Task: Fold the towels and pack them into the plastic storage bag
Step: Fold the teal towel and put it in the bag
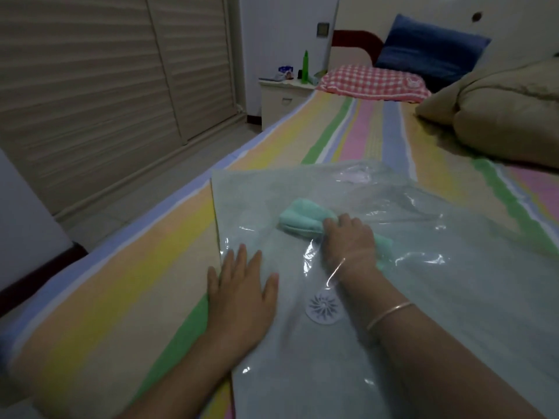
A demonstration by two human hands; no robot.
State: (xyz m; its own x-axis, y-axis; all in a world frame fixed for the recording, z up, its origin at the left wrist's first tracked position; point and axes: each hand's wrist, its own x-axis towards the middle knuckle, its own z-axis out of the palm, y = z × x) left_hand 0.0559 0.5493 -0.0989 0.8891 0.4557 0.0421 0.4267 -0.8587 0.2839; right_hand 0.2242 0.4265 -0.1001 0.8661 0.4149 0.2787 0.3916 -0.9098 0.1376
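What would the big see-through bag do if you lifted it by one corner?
It would probably flop and droop: the plastic bag wrinkles over the right hand inside it. It looks shiny, so it may slide on the bed sheet, which could be why the left hand presses it flat. It likely weighs little, holding one green towel.

Folded mint towel (302,220) inside clear plastic storage bag (438,297), flat on bed (121,282).

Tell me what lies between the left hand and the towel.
Head view: only a bare stretch of the plastic bag. The left hand lies flat on it; the right hand holds the towel inside it.
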